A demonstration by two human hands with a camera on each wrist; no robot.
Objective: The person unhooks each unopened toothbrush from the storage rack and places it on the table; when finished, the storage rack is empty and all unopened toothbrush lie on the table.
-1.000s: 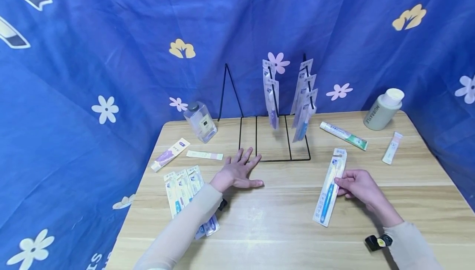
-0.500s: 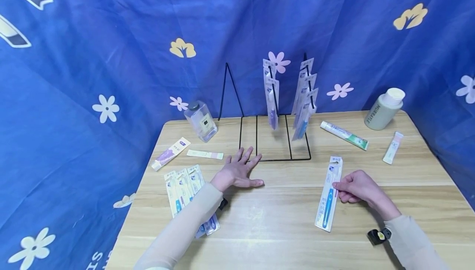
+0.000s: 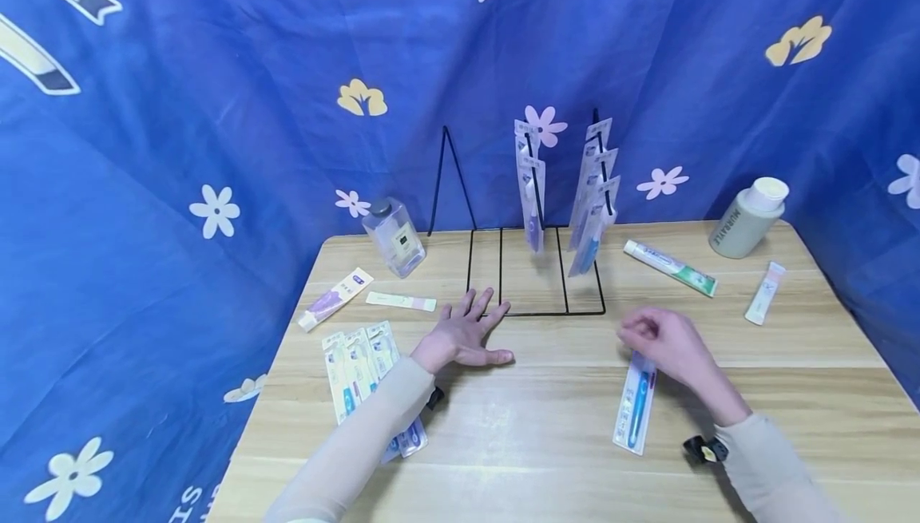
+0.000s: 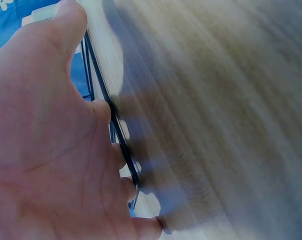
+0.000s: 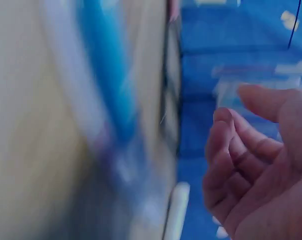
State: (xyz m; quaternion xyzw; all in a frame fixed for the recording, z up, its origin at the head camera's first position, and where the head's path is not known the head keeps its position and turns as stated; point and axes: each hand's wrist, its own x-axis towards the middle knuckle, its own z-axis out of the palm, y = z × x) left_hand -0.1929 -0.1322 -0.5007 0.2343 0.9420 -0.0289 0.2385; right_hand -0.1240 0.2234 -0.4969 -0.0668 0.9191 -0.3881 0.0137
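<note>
Blue flower-printed cloth (image 3: 216, 108) hanging behind a pale wooden table (image 3: 532, 443). Left hand (image 3: 463, 337) lying flat, fingers straight and spread, fingertips touching the front bar of a black wire display rack (image 3: 535, 311); in the left wrist view, fingers (image 4: 98, 107) resting against that wire (image 4: 116, 132). Right hand (image 3: 664, 343), motion-blurred, hovering just over the upper end of a packaged blue toothbrush (image 3: 635, 411) lying flat on the table to the right of centre; fingers loosely curled and gripping nothing in the right wrist view (image 5: 261, 165), the blurred pack (image 5: 106, 75) passing beside them, contact impossible to tell. More toothbrush packs (image 3: 592, 196) hanging from the rack's two hooks. Fanned packs (image 3: 352, 363) lying under the left forearm. Standing or lying around the edges: a clear glass bottle (image 3: 395, 235), a purple tube box (image 3: 334, 299), a slim pale box (image 3: 400, 301), a toothpaste tube (image 3: 670, 267), a grey-green bottle (image 3: 747, 218) and a small white tube (image 3: 764, 293).
</note>
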